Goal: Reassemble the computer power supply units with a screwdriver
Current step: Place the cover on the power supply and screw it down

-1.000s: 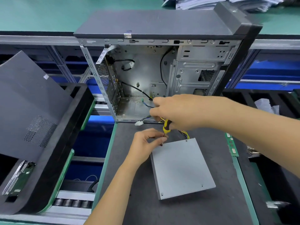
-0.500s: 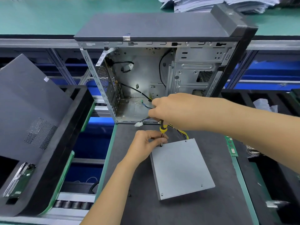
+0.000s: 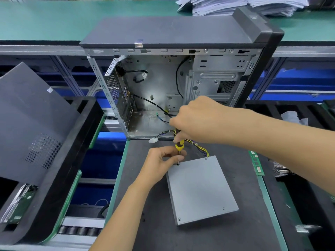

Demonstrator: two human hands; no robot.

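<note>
One grey power supply unit (image 3: 201, 189) lay flat on dark mat (image 3: 235, 238), in front of one open computer case (image 3: 174, 78). Right hand (image 3: 197, 120) gripped one yellow-black screwdriver (image 3: 179, 144), tip at unit's far-left corner. Left hand (image 3: 159, 165) pinched shaft near tip. Three other screw holes visible on lid. One wire bundle (image 3: 201, 149) ran from unit's far edge.

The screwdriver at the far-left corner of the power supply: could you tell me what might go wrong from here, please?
1. The screwdriver tip stands on a corner screw while the left hand pinches the shaft low down; a slip could jab those fingers.
2. The power supply lies loose on the mat, so it may shift under pressure.
3. The right hand crowds the wire bundle, which might snag.
</note>
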